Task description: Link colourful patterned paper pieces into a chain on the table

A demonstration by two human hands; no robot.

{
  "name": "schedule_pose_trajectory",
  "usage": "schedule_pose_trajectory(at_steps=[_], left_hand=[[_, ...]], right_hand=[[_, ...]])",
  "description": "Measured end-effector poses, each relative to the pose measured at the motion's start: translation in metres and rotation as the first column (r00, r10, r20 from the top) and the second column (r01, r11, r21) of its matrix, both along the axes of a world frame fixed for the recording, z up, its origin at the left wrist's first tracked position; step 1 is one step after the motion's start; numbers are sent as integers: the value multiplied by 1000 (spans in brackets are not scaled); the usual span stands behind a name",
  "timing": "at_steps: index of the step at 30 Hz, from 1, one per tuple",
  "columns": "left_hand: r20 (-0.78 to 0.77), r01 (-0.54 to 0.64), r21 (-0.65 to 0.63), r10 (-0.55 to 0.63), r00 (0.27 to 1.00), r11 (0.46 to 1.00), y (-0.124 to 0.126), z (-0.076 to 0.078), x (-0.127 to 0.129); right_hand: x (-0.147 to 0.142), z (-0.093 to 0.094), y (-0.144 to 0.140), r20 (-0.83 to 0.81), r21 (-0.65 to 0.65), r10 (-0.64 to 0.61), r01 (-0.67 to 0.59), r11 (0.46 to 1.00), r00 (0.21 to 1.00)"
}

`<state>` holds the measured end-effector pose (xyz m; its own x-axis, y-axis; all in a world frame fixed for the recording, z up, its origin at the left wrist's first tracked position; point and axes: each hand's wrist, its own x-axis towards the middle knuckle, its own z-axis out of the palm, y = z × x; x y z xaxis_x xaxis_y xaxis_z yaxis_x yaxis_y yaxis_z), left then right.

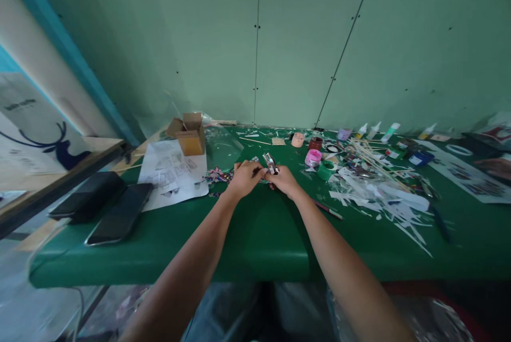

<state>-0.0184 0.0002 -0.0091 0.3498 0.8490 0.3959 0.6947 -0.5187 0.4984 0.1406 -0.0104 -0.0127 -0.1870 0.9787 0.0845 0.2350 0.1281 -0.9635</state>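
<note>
My right hand (282, 179) is closed around a silver plier-type hole punch (270, 163), whose metal head points up and away from me. Against it, my left hand (244, 178) has its fingers bent together in a pinch by the punch. Whatever lies between the left fingertips is too small or hidden to make out. Beside and partly under the left hand is a heap of small colourful cut pieces (217, 175) on the green table cover (255, 241).
Left are printed sheets (171, 164), a small cardboard box (190, 137), a phone (120, 214) and a black case (88, 195). To the right stand a pink paint jar (313, 158) and a green paint jar (327, 171). Paper strips (383, 198) and sticks spread beyond. Another person's hand (495, 167) shows far right.
</note>
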Motion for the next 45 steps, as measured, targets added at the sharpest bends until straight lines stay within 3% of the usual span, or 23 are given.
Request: schedule_pose_trajectory(at_steps=[4,7,10,14,26,38,45], left_hand=[[21,-70,-13,70,997,997,2,2,-2],[77,-152,-27,154,985,988,4,5,-5],[141,-239,-44,243,960,970,5,7,-8],[172,-296,-35,298,939,954,7,7,-10],[209,-364,39,348,914,931,7,3,-9],[126,-349,176,331,935,920,7,-1,-10],[208,-344,11,335,919,939,7,3,-8]], right_hand=[[5,-1,1,44,61,3,-5,998,999],[11,0,3,175,165,-123,94,982,977],[15,0,3,441,268,-287,180,946,851],[14,-2,3,601,278,-286,140,950,747],[10,3,-2,685,253,-206,37,967,699],[9,7,-7,794,234,-202,18,972,573],[8,7,-5,788,215,-189,25,976,586]])
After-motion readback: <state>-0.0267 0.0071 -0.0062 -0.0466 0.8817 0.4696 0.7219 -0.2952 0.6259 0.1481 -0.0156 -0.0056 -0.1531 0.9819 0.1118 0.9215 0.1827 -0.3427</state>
